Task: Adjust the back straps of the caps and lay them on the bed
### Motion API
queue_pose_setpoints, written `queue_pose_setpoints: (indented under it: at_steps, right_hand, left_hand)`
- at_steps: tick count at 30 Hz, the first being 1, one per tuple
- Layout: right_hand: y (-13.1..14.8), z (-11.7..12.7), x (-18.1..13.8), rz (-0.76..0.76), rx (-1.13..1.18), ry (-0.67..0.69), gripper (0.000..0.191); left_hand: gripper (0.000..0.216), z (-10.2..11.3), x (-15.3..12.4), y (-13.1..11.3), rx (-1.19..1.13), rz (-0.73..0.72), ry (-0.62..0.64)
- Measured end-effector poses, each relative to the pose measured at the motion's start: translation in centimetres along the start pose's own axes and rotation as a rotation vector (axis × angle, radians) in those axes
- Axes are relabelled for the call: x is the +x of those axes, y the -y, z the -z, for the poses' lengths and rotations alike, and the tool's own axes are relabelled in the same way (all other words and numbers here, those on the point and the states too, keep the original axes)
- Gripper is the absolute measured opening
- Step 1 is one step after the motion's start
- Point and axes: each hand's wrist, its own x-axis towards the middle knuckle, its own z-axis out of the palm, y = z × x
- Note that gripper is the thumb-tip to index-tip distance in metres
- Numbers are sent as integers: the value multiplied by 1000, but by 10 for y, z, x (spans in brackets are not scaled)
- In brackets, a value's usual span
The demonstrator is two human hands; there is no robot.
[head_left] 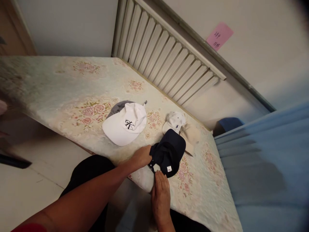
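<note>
A dark baseball cap lies tilted with its inside toward me and its brim pointing away. A small white label shows inside it. My left hand is closed on the left edge of the cap, near the snaps of its back strap. At the near edge, by the strap opening, my right hand has its fingers together on the cap, the thumb mostly hidden. Just beyond the dark cap are a white cap with a small dark logo and a beige cap.
Farther left, a white cap with black lettering partly covers a grey cap. All rest on a flower-patterned cover. A radiator runs along the wall behind, and a blue curtain hangs at the right.
</note>
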Motion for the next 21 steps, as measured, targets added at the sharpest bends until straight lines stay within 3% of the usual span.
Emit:
queue_pose_setpoints:
  at_steps: [10, 21]
  right_hand:
    - [6, -8, -4, -5, -25, 16, 61]
    - [15, -6, -3, -3, -27, 24, 64]
  left_hand:
    - [18, -1, -9, 1, 23, 10, -7]
    - [19, -14, -40, -2, 166, 62, -151]
